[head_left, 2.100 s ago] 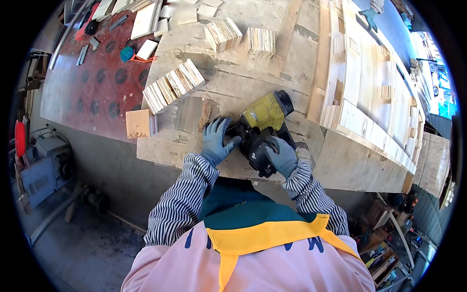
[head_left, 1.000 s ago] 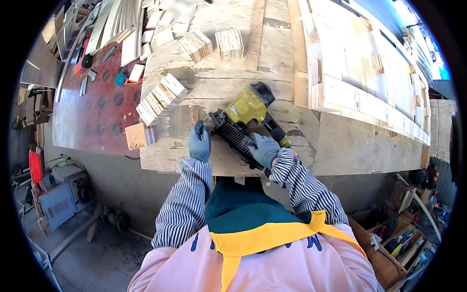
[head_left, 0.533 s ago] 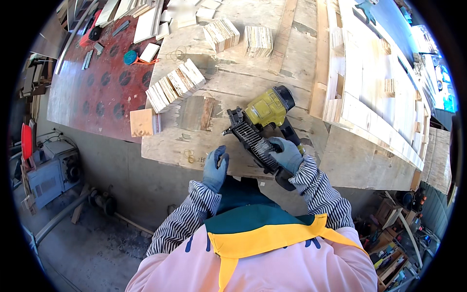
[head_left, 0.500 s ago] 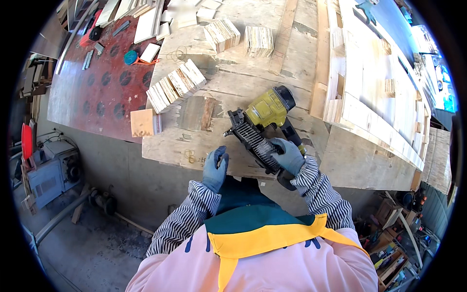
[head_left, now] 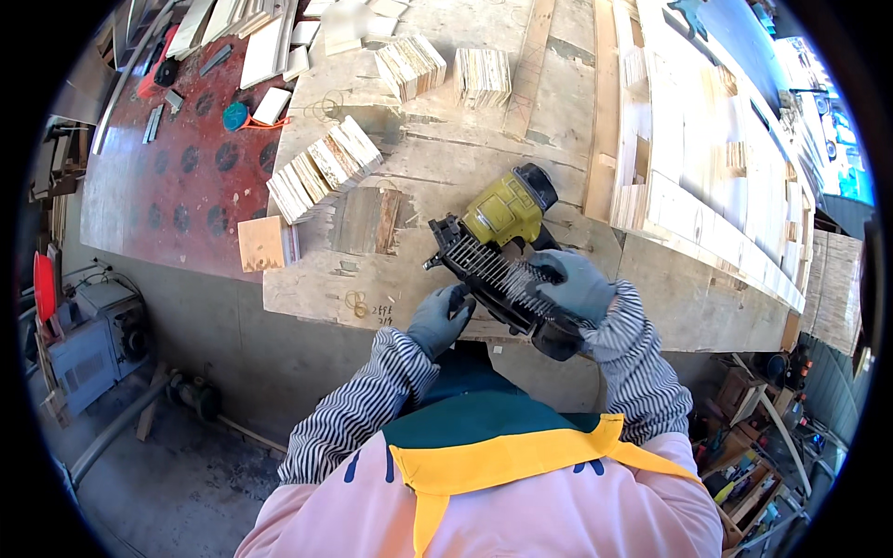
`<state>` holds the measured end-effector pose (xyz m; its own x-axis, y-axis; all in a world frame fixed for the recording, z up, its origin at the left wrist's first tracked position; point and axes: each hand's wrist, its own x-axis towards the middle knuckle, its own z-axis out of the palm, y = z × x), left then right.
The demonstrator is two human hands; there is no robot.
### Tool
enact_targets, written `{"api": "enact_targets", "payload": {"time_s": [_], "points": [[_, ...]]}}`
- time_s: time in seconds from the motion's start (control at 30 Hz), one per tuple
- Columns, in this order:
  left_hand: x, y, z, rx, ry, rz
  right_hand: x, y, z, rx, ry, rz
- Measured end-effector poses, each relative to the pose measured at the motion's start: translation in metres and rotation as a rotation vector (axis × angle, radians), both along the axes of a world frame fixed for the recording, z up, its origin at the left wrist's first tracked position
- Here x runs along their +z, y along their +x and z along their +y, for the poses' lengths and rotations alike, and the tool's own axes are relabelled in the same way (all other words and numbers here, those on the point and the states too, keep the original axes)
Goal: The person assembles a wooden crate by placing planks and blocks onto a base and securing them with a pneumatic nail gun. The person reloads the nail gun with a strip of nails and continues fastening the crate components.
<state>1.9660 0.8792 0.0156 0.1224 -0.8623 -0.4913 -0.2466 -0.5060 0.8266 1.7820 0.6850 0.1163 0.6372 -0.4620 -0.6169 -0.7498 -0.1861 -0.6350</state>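
A yellow-green nail gun point(head_left: 502, 214) lies tilted on the wooden worktop, its black magazine toward me. A long row of collated nails point(head_left: 488, 265) shows along the magazine. My right hand point(head_left: 579, 286), in a blue-grey glove, is closed over the rear end of the nails beside the handle; most of the handle is hidden behind it. My left hand point(head_left: 439, 321), gloved alike, has its fingers curled against the near edge of the magazine. The tips of those fingers are dark and partly merge with the magazine.
Stacked wood blocks point(head_left: 326, 167) stand left of the gun, with two more block stacks point(head_left: 482, 78) farther back. A slatted wooden frame point(head_left: 712, 177) occupies the right side. A red panel point(head_left: 186, 205) adjoins at left, bearing a tape measure point(head_left: 235, 116) and metal strips.
My left hand has moved right and up, from apart to touching the magazine. My right hand has shifted slightly right along the nails. The scene has slid a little left.
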Motion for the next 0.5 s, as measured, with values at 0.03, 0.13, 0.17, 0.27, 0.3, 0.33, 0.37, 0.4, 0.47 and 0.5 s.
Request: {"api": "enact_targets", "payload": {"time_s": [0.03,0.13,0.17,0.27,0.3,0.33,0.37,0.4,0.47,0.5], "points": [[0.010,0.003,0.002,-0.003,0.016,0.086,0.017,-0.001,0.000,-0.103,0.152,-0.060],[0.033,-0.002,0.006,0.096,-0.048,0.479,0.056,-0.008,0.006,-0.476,0.604,-0.287],[0.041,-0.006,0.006,0.161,-0.150,0.629,0.063,-0.009,0.015,-0.652,0.774,-0.390],[0.070,-0.011,-0.013,0.254,-0.323,0.871,0.079,-0.006,0.038,-0.916,1.072,-0.693],[0.104,-0.008,-0.029,0.211,-0.335,0.880,0.082,-0.006,0.046,-0.935,1.107,-0.770],[0.130,-0.009,-0.037,0.161,-0.344,0.888,0.083,-0.008,0.055,-0.956,1.141,-0.852],[0.145,-0.015,-0.030,0.233,-0.400,1.098,0.084,-0.009,0.062,-0.702,0.774,-0.837],[0.156,-0.020,-0.032,0.249,-0.354,0.975,0.088,-0.010,0.068,-0.519,0.377,-0.785],[0.178,-0.030,-0.036,0.286,-0.266,0.728,0.111,-0.021,0.080,-0.383,0.115,-0.825],[0.179,-0.036,-0.033,0.284,-0.357,0.637,0.121,-0.024,0.088,-0.463,0.190,-0.885]]}}
